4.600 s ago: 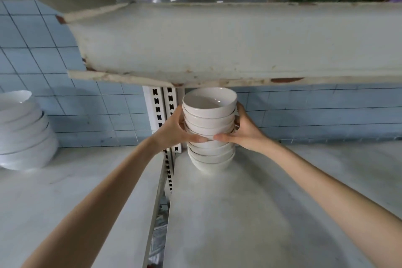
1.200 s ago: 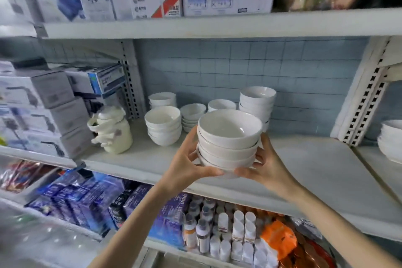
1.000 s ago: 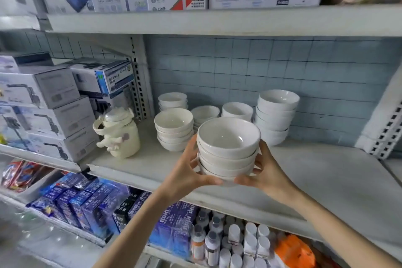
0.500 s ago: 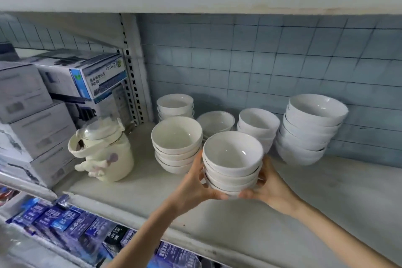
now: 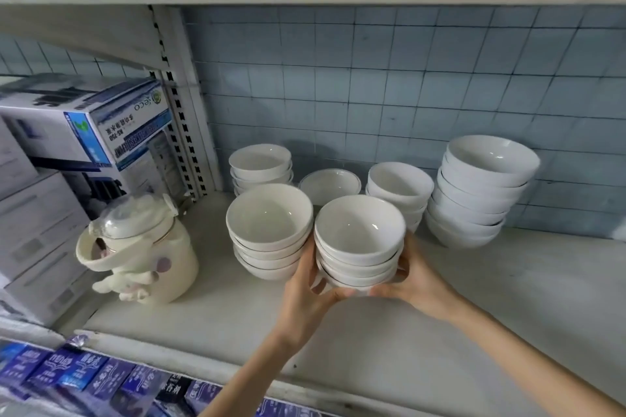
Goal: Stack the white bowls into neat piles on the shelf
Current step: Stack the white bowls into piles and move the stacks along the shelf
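Your left hand (image 5: pixel 305 291) and right hand (image 5: pixel 416 284) hold a stack (image 5: pixel 359 240) of nested white bowls between them, each hand curled round one side of it, with the thumbs (image 5: pixel 330 294) nearly meeting under the front of the lowest bowl. The stack sits upright over the front middle of the shelf (image 5: pixel 508 298); you cannot tell whether its base touches the shelf, since your fingers hide it. Just to its left stands the front pile (image 5: pixel 269 230) of similar bowls, its rim almost against the stack's and your left fingers in the gap between them. Behind that, near the upright, is the back pile (image 5: pixel 261 166). A low pile (image 5: pixel 329 183) lies beside it against the wall (image 5: pixel 372 78), and the middle pile (image 5: pixel 401 186) stands right behind the stack. Further right, apart from your right hand, the tall pile (image 5: pixel 481 193) leans a little to the right. At the shelf's left end sits a cream jar (image 5: pixel 139 254) with a lid wrapped in clear film, and beyond it are boxes (image 5: pixel 84 122). Blue packs (image 5: pixel 67 372) show on the level below.
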`<control>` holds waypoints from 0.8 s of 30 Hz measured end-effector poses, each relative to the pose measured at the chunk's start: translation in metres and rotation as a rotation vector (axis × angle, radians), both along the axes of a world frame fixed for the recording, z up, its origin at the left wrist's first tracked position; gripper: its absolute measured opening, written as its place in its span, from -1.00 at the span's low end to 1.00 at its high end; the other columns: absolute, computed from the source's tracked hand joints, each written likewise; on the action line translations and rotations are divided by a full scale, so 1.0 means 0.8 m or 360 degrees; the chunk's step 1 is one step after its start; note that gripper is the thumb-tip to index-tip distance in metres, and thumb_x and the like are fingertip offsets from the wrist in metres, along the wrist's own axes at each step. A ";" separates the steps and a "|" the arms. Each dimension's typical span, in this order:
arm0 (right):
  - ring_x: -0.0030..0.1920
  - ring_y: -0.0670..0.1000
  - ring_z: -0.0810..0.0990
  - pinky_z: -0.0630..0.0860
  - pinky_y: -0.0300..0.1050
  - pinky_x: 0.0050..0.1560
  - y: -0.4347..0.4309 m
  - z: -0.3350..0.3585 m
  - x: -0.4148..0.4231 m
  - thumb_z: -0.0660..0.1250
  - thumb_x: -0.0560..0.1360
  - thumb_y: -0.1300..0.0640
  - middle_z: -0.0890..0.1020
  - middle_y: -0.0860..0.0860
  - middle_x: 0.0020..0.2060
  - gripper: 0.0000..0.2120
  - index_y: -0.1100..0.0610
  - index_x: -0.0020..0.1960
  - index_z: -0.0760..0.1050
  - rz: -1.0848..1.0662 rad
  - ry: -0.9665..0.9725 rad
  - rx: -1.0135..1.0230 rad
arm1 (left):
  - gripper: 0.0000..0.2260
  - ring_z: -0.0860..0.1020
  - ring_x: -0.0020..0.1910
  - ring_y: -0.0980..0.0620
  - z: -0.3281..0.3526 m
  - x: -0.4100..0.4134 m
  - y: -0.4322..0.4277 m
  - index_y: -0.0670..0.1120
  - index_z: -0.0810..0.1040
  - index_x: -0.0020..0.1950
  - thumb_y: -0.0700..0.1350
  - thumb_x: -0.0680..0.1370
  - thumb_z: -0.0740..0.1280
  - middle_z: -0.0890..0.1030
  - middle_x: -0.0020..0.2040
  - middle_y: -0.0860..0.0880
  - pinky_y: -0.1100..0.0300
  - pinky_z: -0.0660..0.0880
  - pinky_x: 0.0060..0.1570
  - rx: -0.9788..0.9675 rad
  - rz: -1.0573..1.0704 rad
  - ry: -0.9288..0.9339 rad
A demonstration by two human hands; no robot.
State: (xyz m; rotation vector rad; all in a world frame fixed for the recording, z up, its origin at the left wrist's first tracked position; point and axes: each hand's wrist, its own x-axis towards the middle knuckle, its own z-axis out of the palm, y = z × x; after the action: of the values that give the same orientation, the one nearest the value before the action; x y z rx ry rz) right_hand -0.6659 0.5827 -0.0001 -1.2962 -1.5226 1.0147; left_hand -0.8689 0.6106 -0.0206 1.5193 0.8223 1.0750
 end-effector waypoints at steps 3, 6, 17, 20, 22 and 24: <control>0.28 -0.18 0.46 0.47 -0.32 0.11 -0.003 0.001 -0.001 0.56 0.25 0.34 0.43 -0.19 0.31 0.03 -0.03 0.48 -0.01 0.0000 -0.0019 -0.0010 | -0.20 0.36 0.38 0.17 -0.005 0.001 -0.005 0.07 0.19 0.48 -0.22 0.35 0.51 0.39 0.39 0.19 0.27 0.45 0.17 0.0011 0.0015 -0.0025; 0.27 -0.17 0.48 0.48 -0.30 0.10 -0.007 -0.001 -0.004 0.56 0.25 0.32 0.42 -0.14 0.32 0.02 -0.03 0.48 0.00 -0.0045 -0.0035 -0.0018 | -0.24 0.34 0.40 0.18 -0.005 0.002 -0.011 0.08 0.19 0.48 -0.20 0.39 0.49 0.37 0.40 0.20 0.17 0.47 0.22 0.0062 0.0014 -0.0035; 0.28 -0.17 0.46 0.50 -0.17 0.17 -0.026 -0.008 -0.017 0.58 0.27 0.07 0.44 -0.13 0.32 -0.11 -0.03 0.45 0.14 -0.0239 -0.0072 -0.0064 | -0.29 0.33 0.41 0.11 -0.002 -0.001 -0.018 0.04 0.18 0.49 -0.22 0.44 0.45 0.34 0.44 0.11 0.09 0.46 0.27 0.0126 -0.0029 -0.0066; 0.28 -0.30 0.41 0.44 -0.20 0.26 -0.037 0.001 -0.024 0.52 0.31 0.04 0.40 -0.21 0.32 -0.20 -0.14 0.40 0.15 -0.0272 -0.0160 -0.0078 | -0.33 0.32 0.42 0.12 0.000 -0.009 -0.017 0.15 0.17 0.47 -0.12 0.46 0.43 0.31 0.45 0.17 0.10 0.44 0.26 0.0131 -0.0084 0.0008; 0.31 -0.30 0.37 0.37 -0.20 0.33 -0.047 0.010 -0.028 0.47 0.36 -0.01 0.37 -0.19 0.35 -0.25 -0.12 0.42 0.14 -0.0321 -0.0308 -0.0073 | -0.35 0.30 0.43 0.09 0.001 -0.019 -0.018 0.14 0.17 0.48 0.00 0.46 0.39 0.29 0.46 0.13 0.00 0.42 0.28 0.0171 -0.0120 0.0126; 0.39 -0.16 0.31 0.29 -0.13 0.39 -0.060 0.018 -0.031 0.39 0.41 -0.14 0.32 -0.15 0.41 -0.26 -0.04 0.47 0.12 -0.0399 -0.0491 -0.0053 | -0.43 0.38 0.38 0.05 0.003 -0.031 -0.020 0.03 0.26 0.45 0.05 0.48 0.33 0.38 0.42 0.04 -0.03 0.45 0.26 0.0270 -0.0108 0.0327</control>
State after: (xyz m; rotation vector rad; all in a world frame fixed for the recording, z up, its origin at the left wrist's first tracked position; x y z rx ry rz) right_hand -0.6903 0.5343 0.0143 -1.6796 -1.5221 0.7058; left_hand -0.8939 0.5949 -0.0184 1.8108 0.8290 0.9692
